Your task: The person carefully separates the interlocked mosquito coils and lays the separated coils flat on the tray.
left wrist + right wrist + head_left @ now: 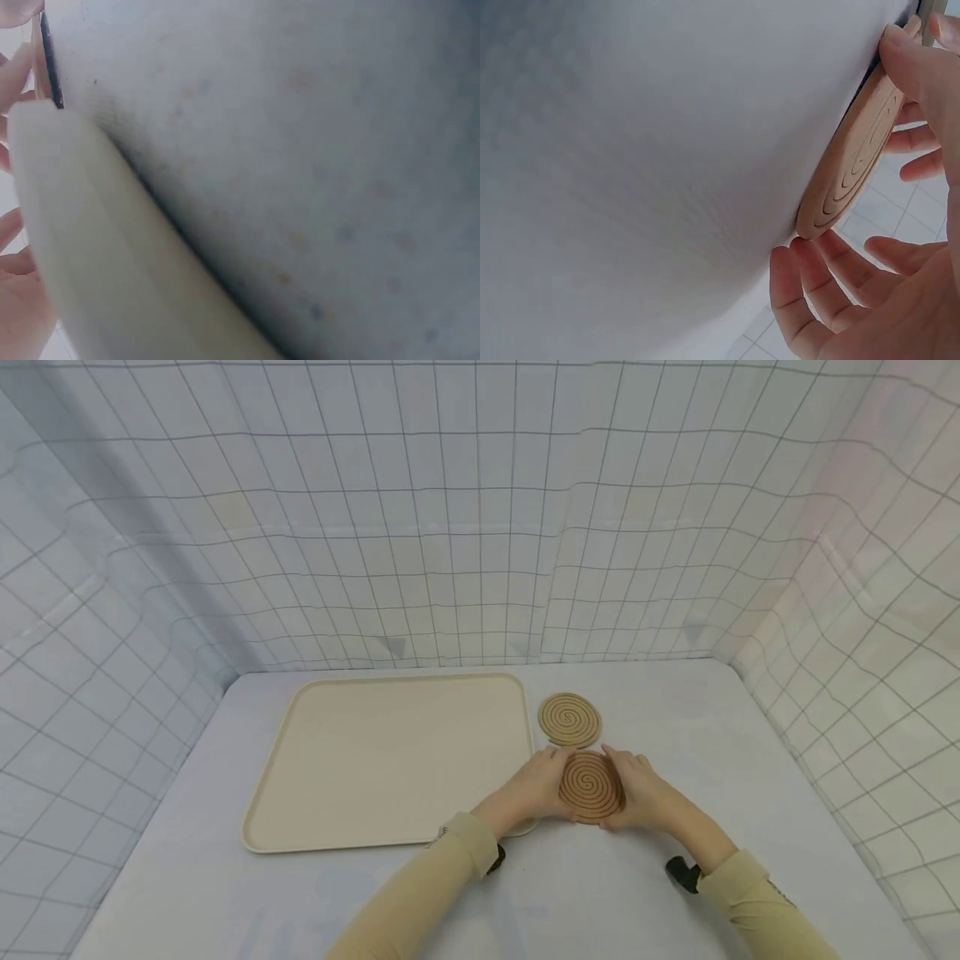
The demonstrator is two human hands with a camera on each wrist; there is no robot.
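A round reddish-brown wooden spiral coaster (588, 785) is between my two hands, right of the tray. My left hand (536, 783) holds its left edge, with the thumb on the near side and the fingers on the far side. Across from it, my right hand (641, 793) holds the right edge in the same way. In the right wrist view the coaster (855, 161) shows edge-on, close to the white surface, with fingertips at its rim. Just behind it lies a paler tan spiral coaster (570, 720), close to my left fingertips.
A large beige tray (390, 760) occupies the left half of the white table (645, 902); my left wrist crosses its near right corner. White grid-patterned sheets (465, 510) stand around the back and sides. A beige sleeve (97, 225) blocks much of the left wrist view.
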